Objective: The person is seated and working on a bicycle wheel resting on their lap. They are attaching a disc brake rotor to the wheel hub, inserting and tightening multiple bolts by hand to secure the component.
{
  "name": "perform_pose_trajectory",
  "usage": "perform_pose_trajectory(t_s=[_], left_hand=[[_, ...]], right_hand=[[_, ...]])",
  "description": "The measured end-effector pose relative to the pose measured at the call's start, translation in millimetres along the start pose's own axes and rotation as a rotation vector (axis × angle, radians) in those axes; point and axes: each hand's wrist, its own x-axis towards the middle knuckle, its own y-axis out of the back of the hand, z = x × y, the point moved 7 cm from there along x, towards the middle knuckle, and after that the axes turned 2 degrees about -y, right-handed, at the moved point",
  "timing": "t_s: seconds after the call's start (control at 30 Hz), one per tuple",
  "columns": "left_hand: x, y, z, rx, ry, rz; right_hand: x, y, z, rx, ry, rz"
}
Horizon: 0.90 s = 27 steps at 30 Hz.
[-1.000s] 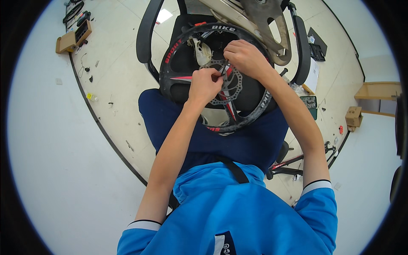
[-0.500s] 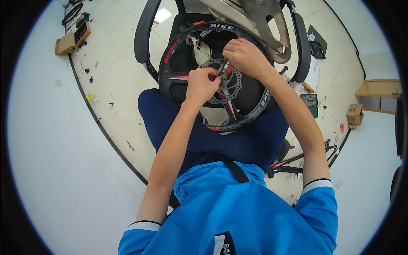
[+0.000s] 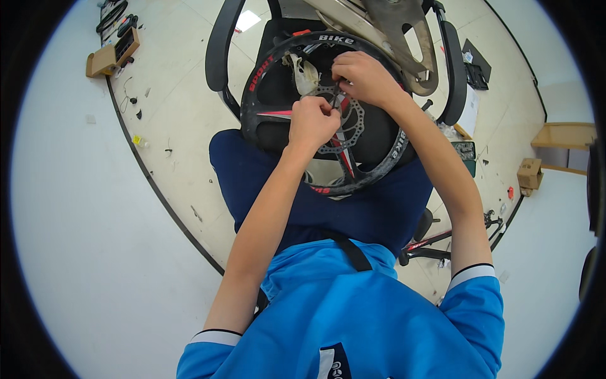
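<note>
A black bicycle wheel (image 3: 249, 117) with red and white spokes lies across my thighs and a black chair seat. Its silver disc brake rotor (image 3: 360, 123) faces up. Over the rotor's upper part, my left hand (image 3: 314, 124) and my right hand (image 3: 364, 77) pinch a slim dark tool, which looks like a hex key (image 3: 335, 98). The left fingers close on its lower end and the right fingers on its upper end. The tool's tip is hidden by my fingers. A crumpled off-white glove-like thing (image 3: 307, 77) rests beside the rotor, left of my right hand.
A worn metal bicycle frame (image 3: 421, 47) leans over the wheel's far right side. Chair armrests (image 3: 218, 54) stand at either side. On the floor lie an open cardboard box (image 3: 101, 63), a green-edged case (image 3: 464, 151), a small brown box (image 3: 529, 172) and scattered small parts.
The whole view has shifted slightly. My left hand has moved a little up and right, closer to the right hand, and both still grip the tool. The right fingers have curled differently.
</note>
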Motion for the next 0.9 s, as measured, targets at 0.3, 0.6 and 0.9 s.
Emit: perform_pose_trajectory(t_s=[0.3, 0.6, 0.9], left_hand=[[0, 0, -1, -0.035, -0.089, -0.045], [-5, -4, -1, -0.027, -0.137, -0.017], [0, -7, 0, 0.057, -0.237, -0.06]], right_hand=[[-35, 8, 22, 0.058, -0.157, -0.005], [-42, 16, 21, 0.15, -0.201, 0.025], [-102, 8, 12, 0.211, -0.377, 0.27]])
